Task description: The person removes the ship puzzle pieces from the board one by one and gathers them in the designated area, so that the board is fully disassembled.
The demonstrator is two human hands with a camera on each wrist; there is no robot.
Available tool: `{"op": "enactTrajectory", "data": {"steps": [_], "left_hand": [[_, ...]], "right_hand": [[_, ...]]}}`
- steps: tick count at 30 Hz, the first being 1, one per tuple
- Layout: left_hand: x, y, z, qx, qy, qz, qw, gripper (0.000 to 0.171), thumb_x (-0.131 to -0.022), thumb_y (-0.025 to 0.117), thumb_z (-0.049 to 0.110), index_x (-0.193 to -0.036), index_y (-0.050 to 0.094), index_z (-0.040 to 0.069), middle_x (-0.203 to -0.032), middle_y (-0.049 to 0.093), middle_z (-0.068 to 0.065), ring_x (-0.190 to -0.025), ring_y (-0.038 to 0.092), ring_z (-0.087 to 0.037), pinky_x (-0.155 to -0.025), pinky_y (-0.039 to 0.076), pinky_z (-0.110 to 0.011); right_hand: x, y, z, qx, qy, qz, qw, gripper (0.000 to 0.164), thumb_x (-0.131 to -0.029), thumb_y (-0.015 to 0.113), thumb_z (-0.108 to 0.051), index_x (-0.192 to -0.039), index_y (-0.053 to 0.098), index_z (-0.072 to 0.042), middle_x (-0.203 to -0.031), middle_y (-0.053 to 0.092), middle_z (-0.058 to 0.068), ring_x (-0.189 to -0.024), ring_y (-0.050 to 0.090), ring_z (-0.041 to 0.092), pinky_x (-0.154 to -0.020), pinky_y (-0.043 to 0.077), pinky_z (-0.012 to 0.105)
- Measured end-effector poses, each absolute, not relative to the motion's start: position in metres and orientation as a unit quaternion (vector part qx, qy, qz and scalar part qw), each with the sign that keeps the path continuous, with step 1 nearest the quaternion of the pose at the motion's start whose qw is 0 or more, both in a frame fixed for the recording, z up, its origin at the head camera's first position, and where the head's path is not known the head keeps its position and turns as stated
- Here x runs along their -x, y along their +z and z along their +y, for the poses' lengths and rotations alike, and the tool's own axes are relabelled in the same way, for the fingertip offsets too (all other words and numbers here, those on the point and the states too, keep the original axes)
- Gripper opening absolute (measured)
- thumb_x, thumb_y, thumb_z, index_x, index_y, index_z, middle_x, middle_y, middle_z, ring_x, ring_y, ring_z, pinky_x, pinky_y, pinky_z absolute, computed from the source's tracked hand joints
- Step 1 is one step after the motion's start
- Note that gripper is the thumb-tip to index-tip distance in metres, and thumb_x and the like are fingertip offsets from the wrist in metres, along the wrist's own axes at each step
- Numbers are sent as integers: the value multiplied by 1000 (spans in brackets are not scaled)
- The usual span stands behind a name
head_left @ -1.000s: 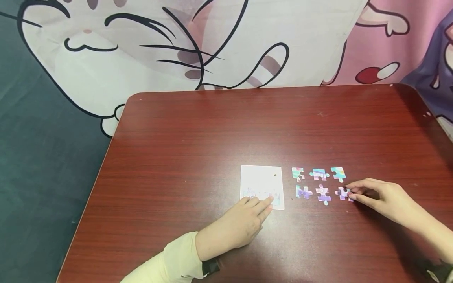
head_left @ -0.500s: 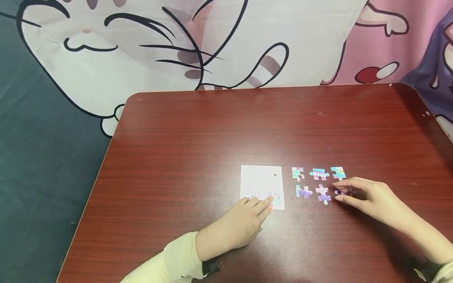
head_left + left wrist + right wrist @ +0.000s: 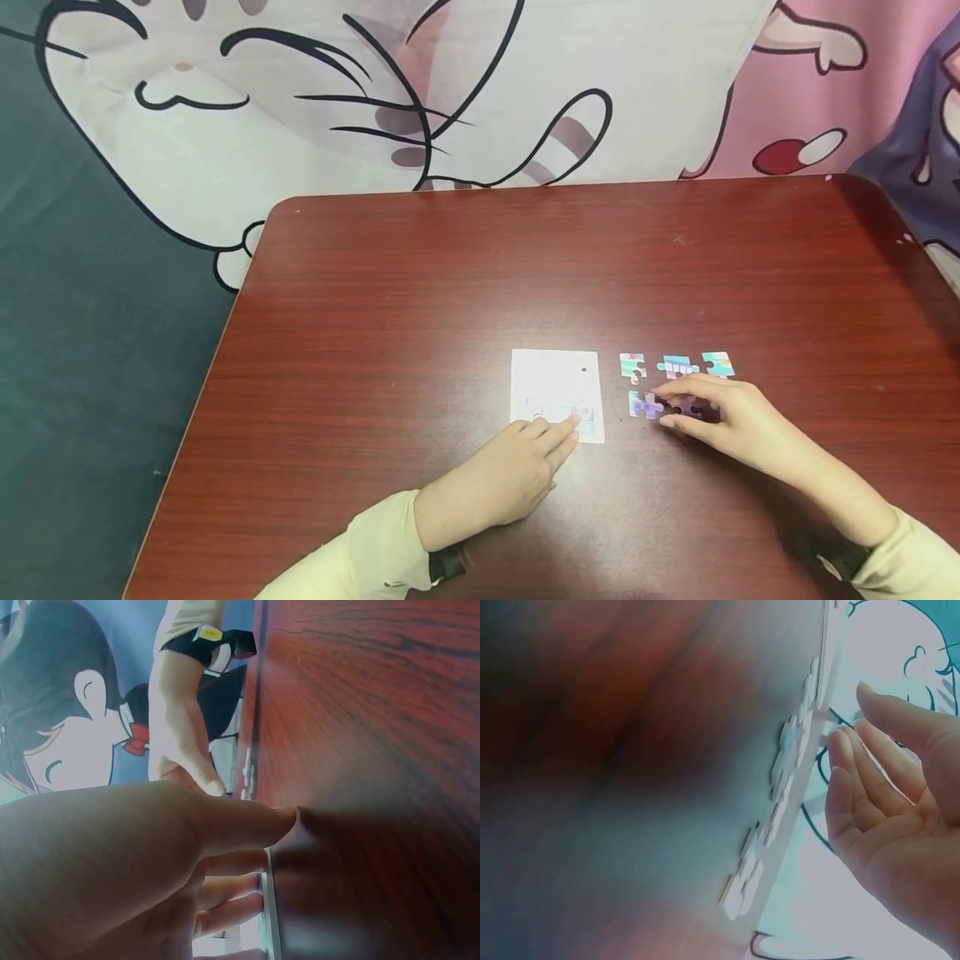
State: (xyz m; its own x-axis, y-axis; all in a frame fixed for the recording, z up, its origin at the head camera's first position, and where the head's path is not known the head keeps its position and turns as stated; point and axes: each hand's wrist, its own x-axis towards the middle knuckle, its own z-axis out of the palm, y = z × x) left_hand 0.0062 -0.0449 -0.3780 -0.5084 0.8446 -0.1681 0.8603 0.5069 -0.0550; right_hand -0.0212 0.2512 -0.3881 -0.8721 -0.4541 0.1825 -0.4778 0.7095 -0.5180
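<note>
A flat white puzzle board (image 3: 555, 379) lies on the table, with printed or fitted purple and blue shapes along its near part. Fingers of my left hand (image 3: 506, 471) rest on its near edge, straight and pressing down. Right of the board, my right hand (image 3: 723, 421) hovers over the lower row of jigsaw pieces, thumb and fingers apart with nothing between them. Its fingertips are close to a purple jigsaw piece (image 3: 643, 406); the other lower pieces are partly or wholly hidden beneath the hand. In the right wrist view this hand (image 3: 900, 787) is above the pieces (image 3: 784, 765), fingers loosely bent.
Behind the lower row lie a green-white jigsaw piece (image 3: 631, 362), a blue-purple one (image 3: 677, 365) and a turquoise corner piece (image 3: 719, 362). They stand on a reddish-brown wooden table (image 3: 420, 292). A cartoon cat curtain (image 3: 300, 142) hangs behind its far edge.
My right hand has moved left from the rightmost lower jigsaw piece, its fingers parting from it, to above the lower row near the left piece. My left hand has stayed on the board.
</note>
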Motion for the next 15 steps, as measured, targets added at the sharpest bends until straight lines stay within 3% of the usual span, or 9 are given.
{"op": "enactTrajectory", "data": {"steps": [15], "left_hand": [[-11, -377, -41, -487, -93, 866, 66, 64, -91, 52, 46, -141, 41, 7, -152, 29, -7, -117, 46, -11, -95, 40, -21]], "right_hand": [[41, -383, 213, -320, 319, -892, -21, 30, -73, 78, -12, -102, 69, -13, -88, 65, -12, -71, 54, 4, -62, 44, 17]]}}
